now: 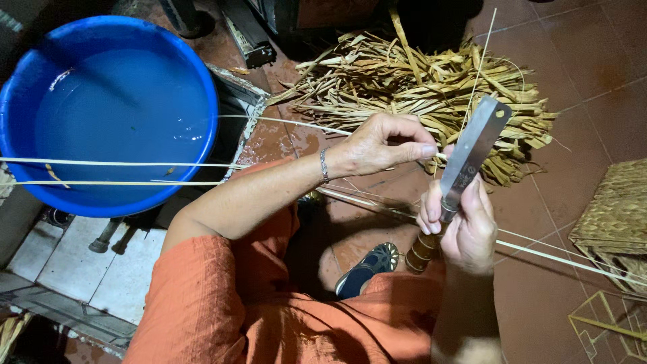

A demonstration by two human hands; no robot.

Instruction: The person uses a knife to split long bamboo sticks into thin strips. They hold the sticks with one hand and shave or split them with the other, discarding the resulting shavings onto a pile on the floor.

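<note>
Right at the centre, a thin pale strip of cane or reed runs slantwise across the lap, from the blue basin side toward the lower right, where it passes over the tiled floor; it looks light, springy and easily split, so it is probably best held close to where the blade meets it, with the long ends left free. The knife has a broad flat metal blade standing up and tilted slightly right, its banded handle pointing down; it seems stiff and sharp-edged, safest gripped by the handle. The right hand is wrapped closed around the top of that handle, thumb along the blade's base, wrist coming up from below. The left hand reaches in from the left with forearm extended, a bracelet at the wrist; its thumb and forefinger are pinched on a strip just beside the blade (whether this is the same strip I cannot tell). Behind lies a heap of dried leaves; more strips rest across the basin; a woven basket sits at the right; a patterned shoe shows below.
</note>
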